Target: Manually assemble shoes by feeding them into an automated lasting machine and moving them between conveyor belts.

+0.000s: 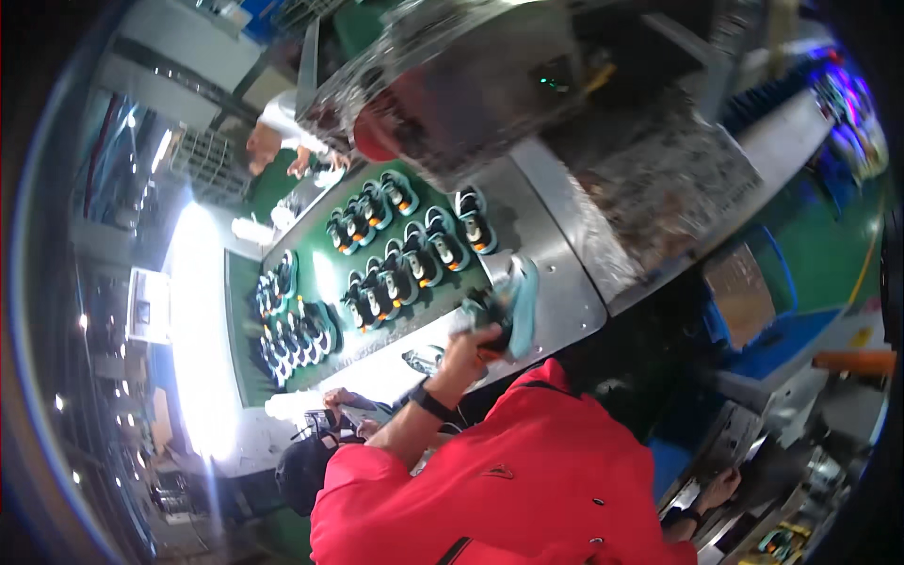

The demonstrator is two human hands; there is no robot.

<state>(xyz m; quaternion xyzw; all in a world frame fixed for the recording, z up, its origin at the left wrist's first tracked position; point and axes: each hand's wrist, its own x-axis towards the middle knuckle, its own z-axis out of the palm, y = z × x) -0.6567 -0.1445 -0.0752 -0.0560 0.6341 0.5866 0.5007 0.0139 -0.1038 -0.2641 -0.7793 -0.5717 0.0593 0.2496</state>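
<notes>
L hand [474, 341] fingers closed round teal-soled shoe [513, 306] at near edge of steel table [556, 282], beside green belt [320, 273]; R hand [720, 490] by machine [800, 471], grip can't tell. Best hold shoe firm & level

Matt green belt [325, 273], brushed metal table [556, 282], glossy-soled shoe [513, 306]
</notes>
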